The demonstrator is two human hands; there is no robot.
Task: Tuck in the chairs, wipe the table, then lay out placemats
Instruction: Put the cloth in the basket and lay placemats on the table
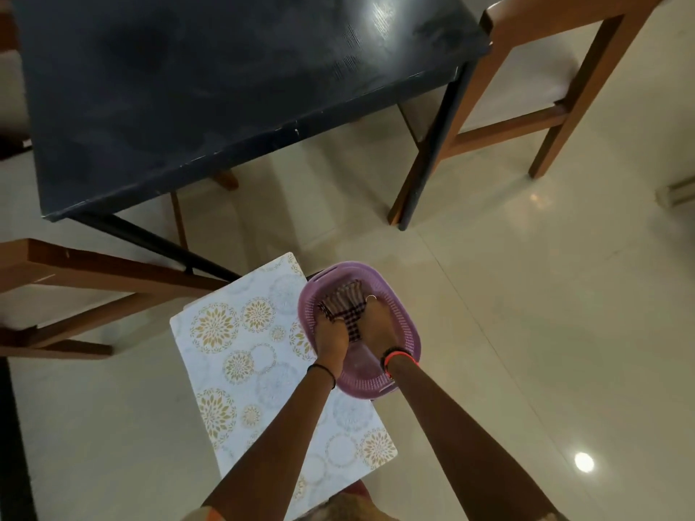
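Note:
A purple plastic basket [404, 325] stands low in front of me, beside a stack of white placemats [240, 344] with gold flower prints. Inside the basket lies a checked cloth [344, 304]. My left hand [331, 338] and my right hand [378, 327] both reach into the basket and grip the cloth from either side. The dark blue table [210, 95] fills the upper left with nothing on its top. One wooden chair [541, 95] stands at the table's right corner, another wooden chair [86, 280] at its near left side.
The floor is glossy cream tile [526, 314] with light reflections. Black table legs [432, 159] reach the floor between the chairs. A dark edge [15, 445] runs along the far left.

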